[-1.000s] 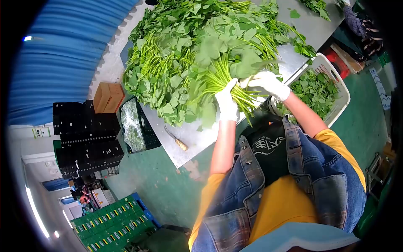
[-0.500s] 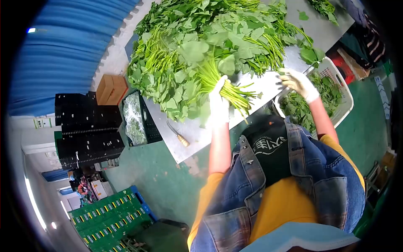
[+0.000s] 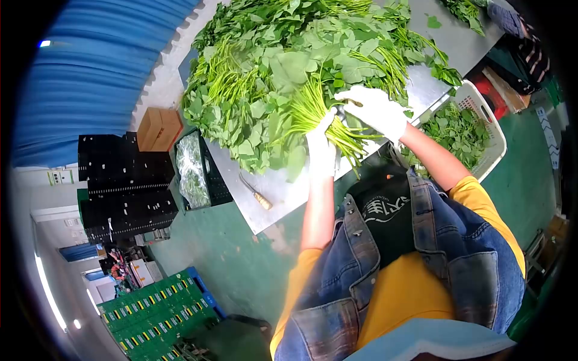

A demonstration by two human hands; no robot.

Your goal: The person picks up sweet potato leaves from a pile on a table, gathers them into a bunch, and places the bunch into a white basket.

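Note:
My left hand, in a white glove, is wrapped round a bunch of leafy green stems. Its cut ends stick out to the right of my fist, and the broad leaves point away from me. Close to the right side of the bunch is my gloved right hand, thumb and fingers stretched towards the stems with a small gap between them; whether the fingertips touch a stem is hard to see. Below the bunch, a curved knife with a light handle lies on the metal table.
A large heap of leafy greens covers much of the table. To the right stands a white basket with loose greens in it. Black crates, a cardboard box and green crates are at the left. Part of another person shows at upper right.
My right hand has moved left, from beside the white basket to the bunch. The left hand keeps its hold and has shifted slightly to the right.

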